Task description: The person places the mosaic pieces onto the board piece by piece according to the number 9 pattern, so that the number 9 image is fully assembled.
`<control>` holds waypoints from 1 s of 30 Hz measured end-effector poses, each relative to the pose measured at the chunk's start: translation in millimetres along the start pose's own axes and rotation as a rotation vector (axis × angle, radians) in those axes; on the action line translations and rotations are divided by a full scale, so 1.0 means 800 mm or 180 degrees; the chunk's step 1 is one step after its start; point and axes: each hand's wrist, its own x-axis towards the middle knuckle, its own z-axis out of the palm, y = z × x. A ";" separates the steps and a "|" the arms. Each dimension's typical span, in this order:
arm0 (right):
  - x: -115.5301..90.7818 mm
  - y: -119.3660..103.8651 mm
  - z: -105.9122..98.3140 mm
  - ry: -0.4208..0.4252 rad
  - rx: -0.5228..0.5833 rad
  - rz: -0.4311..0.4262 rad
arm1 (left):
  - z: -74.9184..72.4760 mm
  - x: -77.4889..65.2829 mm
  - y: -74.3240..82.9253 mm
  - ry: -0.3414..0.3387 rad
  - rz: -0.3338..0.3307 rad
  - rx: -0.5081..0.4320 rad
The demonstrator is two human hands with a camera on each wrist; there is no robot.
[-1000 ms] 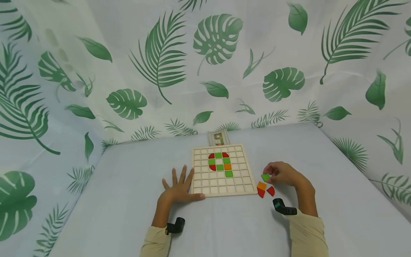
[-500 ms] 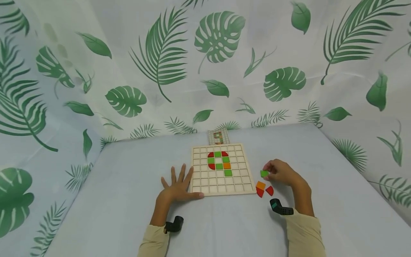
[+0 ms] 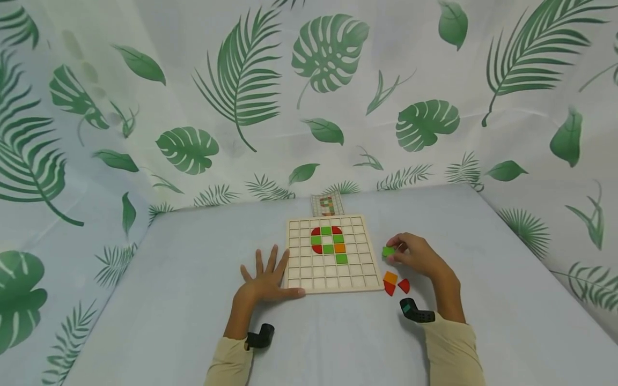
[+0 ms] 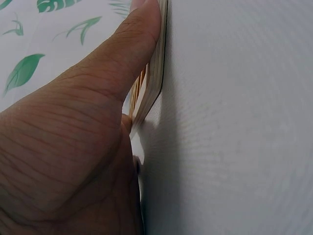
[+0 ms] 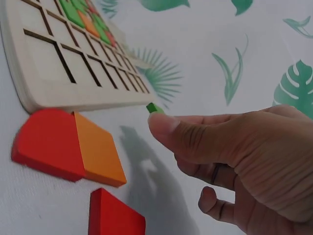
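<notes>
A square wooden grid board (image 3: 301,271) lies on the table, with red, green and orange tiles set in its cells in the shape of a 9. My left hand (image 3: 265,283) rests at the board's lower left corner, fingers spread along the left side and thumb on the front edge. Off the right edge of the board, my right hand (image 3: 417,256) pinches a green tile (image 3: 388,251) between thumb and fingers, held above the table. In the right wrist view only a corner of that green tile (image 5: 154,107) shows past the thumb.
By the board's lower right corner lie an orange square tile (image 3: 390,277) and a red quarter-round tile (image 3: 389,288) touching it. Another red quarter-round tile (image 3: 404,286) lies slightly apart. A pattern card (image 3: 326,205) stands behind the board. Leaf-print cloth (image 3: 270,96) surrounds the table.
My right hand has moved left and away from me with the green tile, closer to the board's right edge. The left hand has stayed on the board.
</notes>
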 end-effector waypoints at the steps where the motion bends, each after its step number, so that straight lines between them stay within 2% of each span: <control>1: 0.001 -0.002 0.000 0.0013 0.0019 -0.0024 | 0.000 0.000 0.000 -0.0006 -0.0002 -0.0004; 6: 0.004 -0.012 0.008 -0.0002 0.0047 -0.0186 | -0.001 -0.003 -0.002 -0.0042 -0.0016 0.0011; 10: 0.008 -0.019 0.016 -0.0045 0.0062 -0.0429 | -0.002 -0.004 -0.003 -0.0027 -0.0020 0.0011; 17: 0.015 -0.036 0.028 -0.0189 0.0241 -0.0716 | -0.007 -0.005 -0.001 0.0016 0.0028 -0.0021; 25: 0.016 -0.055 0.040 -0.0445 0.0353 -0.0785 | -0.004 -0.003 0.000 -0.0008 0.0063 -0.0024; 30: 0.016 -0.064 0.048 -0.0544 0.0430 -0.0925 | -0.002 -0.001 0.000 -0.0015 0.0028 -0.0012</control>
